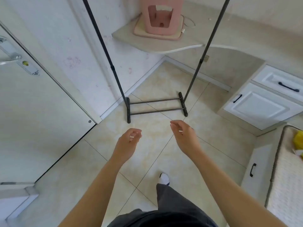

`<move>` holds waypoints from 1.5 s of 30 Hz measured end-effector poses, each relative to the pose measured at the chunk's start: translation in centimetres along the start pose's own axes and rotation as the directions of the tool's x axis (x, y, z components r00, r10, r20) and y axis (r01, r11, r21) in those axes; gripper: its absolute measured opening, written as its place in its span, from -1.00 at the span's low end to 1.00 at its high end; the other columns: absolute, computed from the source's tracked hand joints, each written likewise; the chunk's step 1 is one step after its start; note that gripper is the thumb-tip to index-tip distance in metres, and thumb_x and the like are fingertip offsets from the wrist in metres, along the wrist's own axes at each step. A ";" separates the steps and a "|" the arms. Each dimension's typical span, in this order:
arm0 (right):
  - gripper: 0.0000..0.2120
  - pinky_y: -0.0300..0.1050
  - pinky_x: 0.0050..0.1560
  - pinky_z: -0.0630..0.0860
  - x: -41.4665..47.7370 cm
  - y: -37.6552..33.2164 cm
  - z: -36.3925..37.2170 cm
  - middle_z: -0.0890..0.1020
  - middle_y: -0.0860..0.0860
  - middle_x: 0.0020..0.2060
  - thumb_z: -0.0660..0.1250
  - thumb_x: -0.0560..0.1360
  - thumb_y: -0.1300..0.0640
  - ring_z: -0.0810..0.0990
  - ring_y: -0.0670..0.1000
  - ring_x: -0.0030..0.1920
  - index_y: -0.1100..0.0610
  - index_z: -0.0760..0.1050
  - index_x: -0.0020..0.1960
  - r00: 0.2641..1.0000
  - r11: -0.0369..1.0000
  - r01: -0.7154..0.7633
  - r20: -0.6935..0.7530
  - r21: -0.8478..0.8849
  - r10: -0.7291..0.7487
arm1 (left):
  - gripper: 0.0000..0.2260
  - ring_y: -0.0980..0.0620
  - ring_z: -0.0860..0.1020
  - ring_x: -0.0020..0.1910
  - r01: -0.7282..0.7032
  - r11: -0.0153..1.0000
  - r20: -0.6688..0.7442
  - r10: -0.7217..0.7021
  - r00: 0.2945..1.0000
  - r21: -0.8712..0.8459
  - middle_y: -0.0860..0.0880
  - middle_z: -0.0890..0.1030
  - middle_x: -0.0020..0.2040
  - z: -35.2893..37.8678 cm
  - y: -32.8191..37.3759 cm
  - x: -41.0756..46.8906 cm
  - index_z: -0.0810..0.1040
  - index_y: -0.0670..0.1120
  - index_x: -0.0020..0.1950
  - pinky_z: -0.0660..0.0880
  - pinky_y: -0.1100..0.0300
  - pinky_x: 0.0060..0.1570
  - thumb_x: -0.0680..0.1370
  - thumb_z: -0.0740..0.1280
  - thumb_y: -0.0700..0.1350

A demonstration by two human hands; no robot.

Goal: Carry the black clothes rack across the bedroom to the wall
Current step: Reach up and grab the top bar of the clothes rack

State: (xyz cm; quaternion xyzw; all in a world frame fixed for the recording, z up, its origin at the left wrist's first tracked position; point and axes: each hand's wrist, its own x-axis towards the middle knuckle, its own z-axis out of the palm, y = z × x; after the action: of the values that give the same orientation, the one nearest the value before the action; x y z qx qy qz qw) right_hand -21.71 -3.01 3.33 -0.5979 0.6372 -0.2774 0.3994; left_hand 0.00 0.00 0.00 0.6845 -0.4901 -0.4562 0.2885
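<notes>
The black clothes rack point(156, 105) stands on the tiled floor in front of me, its two feet joined by two low crossbars and its two thin poles rising out of the top of the view. Its left foot sits close to the white wall point(57, 46). My left hand point(127, 143) and my right hand point(184, 136) hover above the floor just short of the rack's base. Both hold nothing, with fingers loosely curled and apart. Neither hand touches the rack.
A white door point(32, 112) with a metal handle is at the left. A corner shelf point(157, 45) carries a pink container point(161, 15). White cabinets point(262, 105) with black handles stand at the right, and a bed edge point(285, 177) lies at the lower right.
</notes>
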 end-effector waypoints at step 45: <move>-0.78 -0.42 0.06 0.42 55.6 -31.3 -18.9 0.51 -0.05 0.13 0.30 0.58 0.16 0.47 -0.30 0.10 0.15 0.51 0.21 0.589 0.732 0.653 -0.477 -0.194 -0.652 | -0.70 0.00 0.65 0.07 -0.346 0.690 -0.271 0.220 0.937 -0.636 -0.05 0.64 0.13 -14.5 44.6 49.1 0.49 -0.10 0.28 0.56 0.19 0.01 0.58 0.35 -0.05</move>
State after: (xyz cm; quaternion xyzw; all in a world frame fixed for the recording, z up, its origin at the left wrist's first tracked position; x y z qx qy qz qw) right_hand -18.78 -64.15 29.42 -0.6917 0.4556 -0.5540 0.0845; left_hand 0.01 -62.33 26.82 0.4861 -0.3640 -0.4908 0.6248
